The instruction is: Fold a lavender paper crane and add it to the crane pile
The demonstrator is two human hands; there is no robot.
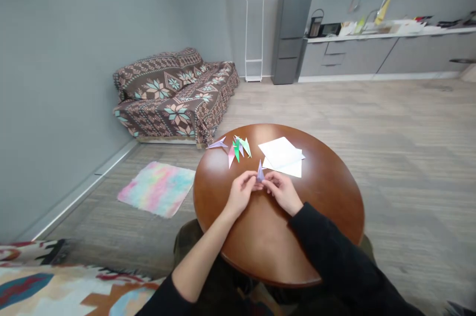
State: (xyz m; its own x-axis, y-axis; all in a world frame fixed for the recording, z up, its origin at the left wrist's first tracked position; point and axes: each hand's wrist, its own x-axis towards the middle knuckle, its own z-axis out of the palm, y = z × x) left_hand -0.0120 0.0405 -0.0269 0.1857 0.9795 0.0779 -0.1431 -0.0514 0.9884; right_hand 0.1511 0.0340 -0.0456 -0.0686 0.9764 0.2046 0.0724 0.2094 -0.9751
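Note:
A small purple folded paper piece (260, 172) with a pointed tip facing away from me is held between my two hands, just above the round brown table (275, 236). My left hand (242, 189) pinches its left side. On the lower right side, the thumb and fingers of my right hand (283, 191) close on it. The fingers hide part of its lower edge. Beyond my left hand lie several folded paper pieces, among them a pink one (231, 156), a green one (236, 150) and a lilac one (217, 143).
White paper sheets (280, 153) overlap on the table beyond my right hand. A pastel mat (158, 188) lies on the floor at left. Farther back stand a covered sofa (174, 97), a white rack (254, 38), a grey fridge (292, 28) and a kitchen counter (390, 35).

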